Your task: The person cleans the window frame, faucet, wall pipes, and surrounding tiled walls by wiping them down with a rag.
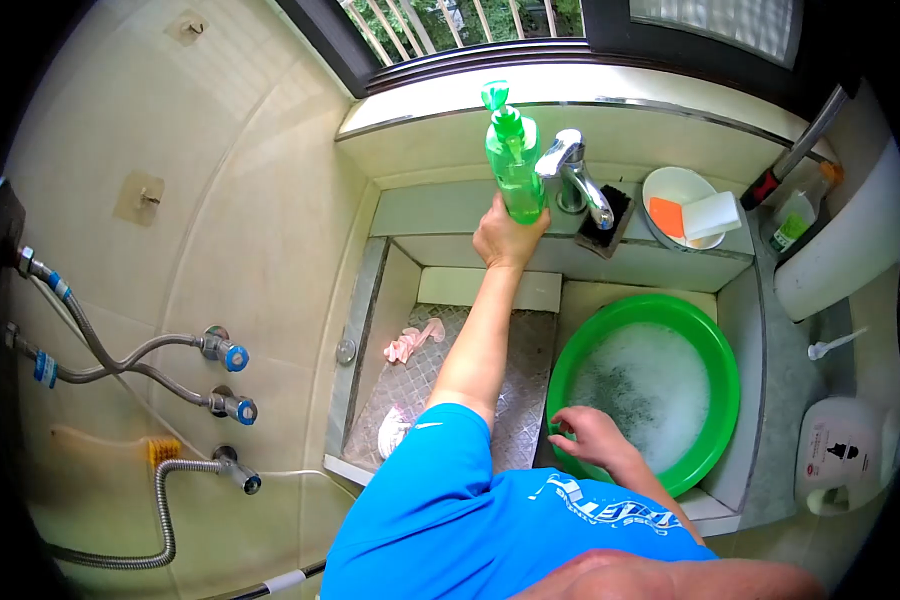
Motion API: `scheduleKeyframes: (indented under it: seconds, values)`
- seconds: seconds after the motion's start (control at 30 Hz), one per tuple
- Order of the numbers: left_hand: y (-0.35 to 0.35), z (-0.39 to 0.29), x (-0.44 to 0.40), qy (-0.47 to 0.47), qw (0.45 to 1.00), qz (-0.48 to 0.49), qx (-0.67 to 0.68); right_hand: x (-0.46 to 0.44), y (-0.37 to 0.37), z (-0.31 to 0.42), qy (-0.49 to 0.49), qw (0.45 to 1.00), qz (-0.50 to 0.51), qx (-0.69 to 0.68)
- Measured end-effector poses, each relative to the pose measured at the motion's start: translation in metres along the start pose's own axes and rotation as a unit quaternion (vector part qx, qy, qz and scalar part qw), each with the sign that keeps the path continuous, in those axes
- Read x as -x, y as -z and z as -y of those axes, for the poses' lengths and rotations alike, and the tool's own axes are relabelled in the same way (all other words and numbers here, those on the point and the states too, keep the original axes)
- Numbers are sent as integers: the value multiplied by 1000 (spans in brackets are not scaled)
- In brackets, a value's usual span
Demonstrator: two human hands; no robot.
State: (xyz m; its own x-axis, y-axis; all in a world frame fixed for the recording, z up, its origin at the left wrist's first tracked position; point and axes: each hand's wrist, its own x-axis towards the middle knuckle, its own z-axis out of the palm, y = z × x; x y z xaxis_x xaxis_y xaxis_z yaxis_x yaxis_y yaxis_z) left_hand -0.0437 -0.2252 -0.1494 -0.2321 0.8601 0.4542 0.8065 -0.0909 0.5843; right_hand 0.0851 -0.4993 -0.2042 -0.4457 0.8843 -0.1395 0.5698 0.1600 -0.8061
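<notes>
My left hand point(508, 232) reaches out to the back of the sink and is wrapped round the lower part of a green pump bottle point(516, 170). The bottle stands nearly upright beside the chrome faucet point(567, 165), its pump head on top. Over the near-left rim of a green basin point(725, 400) hangs my right hand point(592, 438), fingers loosely bent and apart, with nothing visible in them. White suds point(660, 370) and cloudy water fill the basin, with a dark patch under the surface.
A pink cloth point(415, 340) and a white item point(394, 430) lie in the left sink section. Behind the basin are a dark brush point(605, 222) and a white bowl point(660, 183) with an orange piece. A white jug point(840, 450) stands right; valves and hoses point(175, 345) line the left wall.
</notes>
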Motion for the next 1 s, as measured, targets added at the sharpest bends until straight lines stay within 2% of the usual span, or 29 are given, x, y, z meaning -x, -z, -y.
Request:
scheduleKeyframes:
  seconds: [0.23,0.3,0.37,0.43,0.47,0.53,0.57,0.63,0.67,0.73,0.77,0.83,0.9,0.93,0.97,1.0]
  values:
    - [29,38,-3,0,1000,3,-23,0,2,3,0,1000,2,3]
    - [51,55,-12,54,996,31,-71,1,2,2,-3,1000,0,-2]
    - [64,87,-25,48,997,-3,-57,0,0,1,-4,1000,-3,-8]
    - [83,115,-46,123,988,43,-80,0,-2,-1,-6,1000,3,6]
    - [87,135,-55,122,988,44,-80,-1,-3,-2,-7,1000,2,5]
    - [91,170,-70,79,997,26,7,-1,-5,-3,-6,1000,13,13]
    - [98,167,-72,78,997,28,8,-2,-6,-3,-7,1000,11,12]
    - [116,153,-70,119,990,18,-72,-2,-8,-4,-12,1000,11,4]
    - [111,169,-68,116,990,24,-71,-1,-9,-4,-17,1000,8,1]
    - [89,203,-63,184,967,-86,-152,-1,-9,-8,-6,1000,9,-6]
    - [84,196,-53,176,970,-78,-150,-1,-9,-9,-12,1000,1,-11]
    - [72,170,-17,145,963,-212,-85,0,-11,-9,8,1000,-3,0]
    - [45,150,8,115,989,-51,73,-1,-13,-10,10,1000,-10,5]
    - [26,134,23,53,989,3,140,1,-14,-10,15,1000,-8,14]
    - [28,95,35,82,974,166,129,2,-14,-9,11,1000,-10,11]
    - [13,74,45,125,938,266,184,2,-12,-7,12,1000,-4,8]
